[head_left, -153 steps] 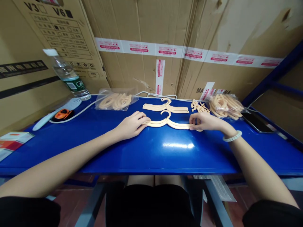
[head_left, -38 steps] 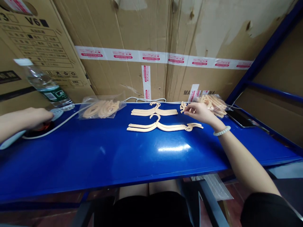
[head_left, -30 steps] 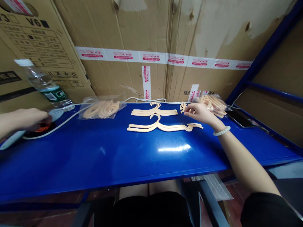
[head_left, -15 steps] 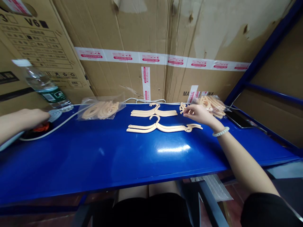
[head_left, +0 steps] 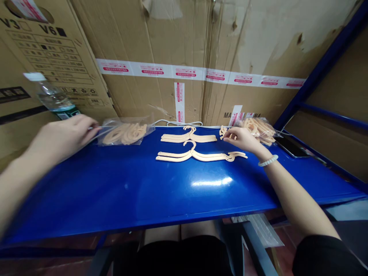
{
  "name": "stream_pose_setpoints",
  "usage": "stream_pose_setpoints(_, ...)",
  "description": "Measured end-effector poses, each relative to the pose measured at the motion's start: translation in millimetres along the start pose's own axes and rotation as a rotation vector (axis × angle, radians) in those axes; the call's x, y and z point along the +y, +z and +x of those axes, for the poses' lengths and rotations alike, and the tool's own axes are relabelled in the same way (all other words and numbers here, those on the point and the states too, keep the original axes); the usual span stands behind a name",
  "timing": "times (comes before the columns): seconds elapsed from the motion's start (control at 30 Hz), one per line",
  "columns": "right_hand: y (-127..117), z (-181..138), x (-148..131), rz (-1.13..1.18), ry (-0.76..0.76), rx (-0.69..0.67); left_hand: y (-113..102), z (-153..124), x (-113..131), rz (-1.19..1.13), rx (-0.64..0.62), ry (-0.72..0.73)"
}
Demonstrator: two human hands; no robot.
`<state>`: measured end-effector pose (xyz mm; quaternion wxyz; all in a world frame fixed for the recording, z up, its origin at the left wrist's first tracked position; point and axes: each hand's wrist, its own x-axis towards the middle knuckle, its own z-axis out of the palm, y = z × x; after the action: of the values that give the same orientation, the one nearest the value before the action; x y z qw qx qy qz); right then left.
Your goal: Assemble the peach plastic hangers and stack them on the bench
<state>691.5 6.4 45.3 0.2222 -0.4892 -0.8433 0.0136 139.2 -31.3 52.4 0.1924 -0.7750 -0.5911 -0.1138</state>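
Two cream plastic hangers lie flat on the blue table [head_left: 138,188], a near hanger [head_left: 198,155] and a far hanger [head_left: 188,137]. A small curled piece [head_left: 233,156] sits at the near hanger's right end. My right hand [head_left: 241,138], with a bead bracelet at the wrist, has its fingertips pinched at a little pile of small cream pieces [head_left: 222,131]. My left hand [head_left: 61,137] hovers above the table's left side, blurred by motion. It is close to a clear bag of cream parts [head_left: 125,132], and its fingers do not show clearly.
A water bottle [head_left: 53,99] stands at the back left. A second bag of cream parts [head_left: 260,128] and a dark phone [head_left: 290,145] lie at the back right. A white cable [head_left: 178,123] runs along the cardboard boxes [head_left: 172,46]. A blue rack post [head_left: 322,65] rises on the right.
My left hand has left the orange object at the far left and swung up and right toward the clear bag. My right hand stays at the pile of small pieces.
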Motion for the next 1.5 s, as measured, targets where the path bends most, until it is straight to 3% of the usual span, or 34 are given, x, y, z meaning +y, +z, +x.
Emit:
stream_pose_setpoints(0.07, 0.4, 0.8, 3.4, -0.026, 0.026, 0.044, 0.9, 14.3, 49.0, 0.072, 0.084, 0.095)
stream_pose_setpoints(0.2, -0.2, -0.2, 19.6, -0.12, 0.107, 0.134, 22.5, 47.7, 123.4, -0.023, 0.092, 0.383)
stream_pose_setpoints(0.3, 0.9, -0.7, 33.9, -0.208, 0.135, 0.149, 39.0, 72.0, 155.6, -0.095, 0.07, 0.447)
stream_pose_setpoints(0.4, 6.3, 1.1, 40.7, -0.301, 0.121, 0.106, 48.2, 90.8, 173.1, -0.22, 0.04, 0.417)
stream_pose_setpoints(0.7, 36.2, 11.1, 20.9, -0.449, -0.085, -0.08, 78.9, 114.2, 174.2, -0.377, -0.059, 0.434)
stream_pose_setpoints(0.83, 36.1, 13.5, 19.6, -0.449, -0.148, -0.111, 88.7, 114.7, 174.1, -0.402, -0.075, 0.43)
stream_pose_setpoints(1.03, 28.3, 11.6, 20.2, -0.416, -0.23, -0.096, 85.8, 110.5, 177.1, -0.474, -0.064, 0.387)
stream_pose_setpoints(1.27, 29.9, 10.2, 16.9, -0.29, -0.213, 0.047, 66.3, 96.1, 162.8, -0.617, 0.019, 0.249)
stream_pose_setpoints(1.4, 30.5, 8.2, 7.6, -0.18, -0.096, 0.249, 52.7, 66.9, 165.4, -0.803, 0.1, 0.176)
stream_pose_setpoints(1.5, 24.1, 2.2, -11.2, 0.113, 0.076, 0.454, 50.8, 42.7, 174.3, -0.968, 0.127, 0.143)
